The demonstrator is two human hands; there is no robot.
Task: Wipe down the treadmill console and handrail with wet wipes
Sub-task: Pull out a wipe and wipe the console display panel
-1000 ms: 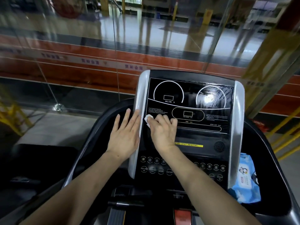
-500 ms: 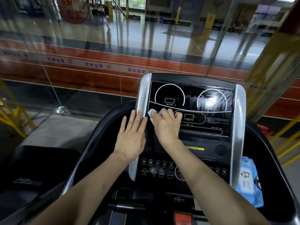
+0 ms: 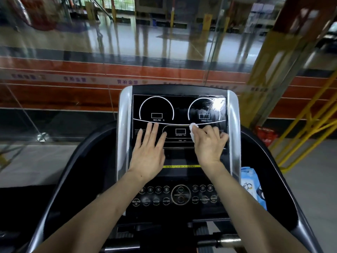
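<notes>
On the console (image 3: 179, 106), the right hand (image 3: 209, 143), fingers curled over the white wipe (image 3: 193, 130), has swept rightward across the panel; the flat left hand (image 3: 148, 154) moved from the silver edge onto it.

Most of the wet wipe (image 3: 193, 129) under the right hand (image 3: 209, 143); button labels (image 3: 175, 199) blurred.

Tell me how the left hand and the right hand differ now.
The left hand lies flat with straight fingers and holds nothing; the right hand has curled fingers and presses a white wipe. The left is under the incline dial, the right under the speed dial. Both rest on the console.
</notes>
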